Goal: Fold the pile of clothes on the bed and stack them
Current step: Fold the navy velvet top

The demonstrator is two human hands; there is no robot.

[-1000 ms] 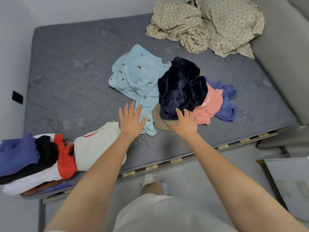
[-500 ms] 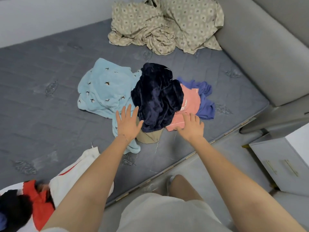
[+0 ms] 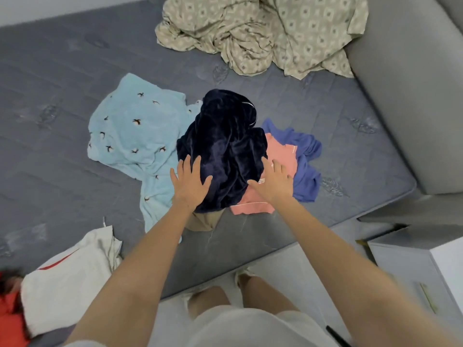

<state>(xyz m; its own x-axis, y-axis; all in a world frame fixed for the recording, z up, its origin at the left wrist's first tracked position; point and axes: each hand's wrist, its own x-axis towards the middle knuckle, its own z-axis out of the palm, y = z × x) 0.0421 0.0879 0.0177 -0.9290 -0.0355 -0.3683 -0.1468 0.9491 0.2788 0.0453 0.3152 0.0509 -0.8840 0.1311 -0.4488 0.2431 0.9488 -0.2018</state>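
Navy plush crowns the pile: the navy garment point(image 3: 225, 146) sits bunched in a mound close to the near edge of the bed point(image 3: 62, 171), toward its right end. Around it, the light blue garment point(image 3: 132, 136) spreads to the left, and the pink garment point(image 3: 280, 156) and the purple garment point(image 3: 308, 169) lie to the right. The tan garment point(image 3: 205, 221) pokes out beneath on the near side.

Your left hand point(image 3: 190, 184) lies on the navy mound's near left flank, fingers straight and spread, pinching nothing. Your right hand point(image 3: 273, 184) is spread the same way over the pink garment, just beside the navy one's right edge. Whether that palm presses down cannot be told from here.

Judge the navy piece as thick, soft and limp, probably the heaviest in the pile, with a nap that may slide over the cloth below. Scooped from the middle, it will likely sag and drag its neighbours along. You would do better to find a hem, or the pale-piped edge near the top, and take it with both hands well apart.

A white garment point(image 3: 67, 279) and a red garment point(image 3: 10, 321) lie at the near left corner.
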